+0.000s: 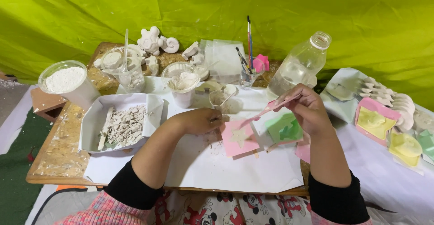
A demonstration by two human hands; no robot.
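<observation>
One pink star mould (238, 137) lies on the white paper (226, 166); my left hand (201, 120) presses its left edge, fingers curled, grasping nothing. My right hand (307, 107), right of the mould, pinches one pink spatula (266, 110); I should scrape lightly, keeping it flat. Behind the mould: two brushes (248, 39), one bottle (300, 64).

A small mould (238, 137) lies on the sheet of paper (226, 166) in the middle of the table (58, 152). The left hand (201, 120) rests at its left edge. The right hand (308, 107) is to the right of it and holds a stick (266, 110) that points down to the mould. Another mould (284, 127) lies just right of the first. A tray (92, 125) with broken bits sits on the left. Behind it stands a tub of powder (65, 81). A cup (183, 84) stands behind the left hand. A bottle (300, 64) stands behind the right hand, maybe leaning. More moulds (389, 130) lie far right.
</observation>
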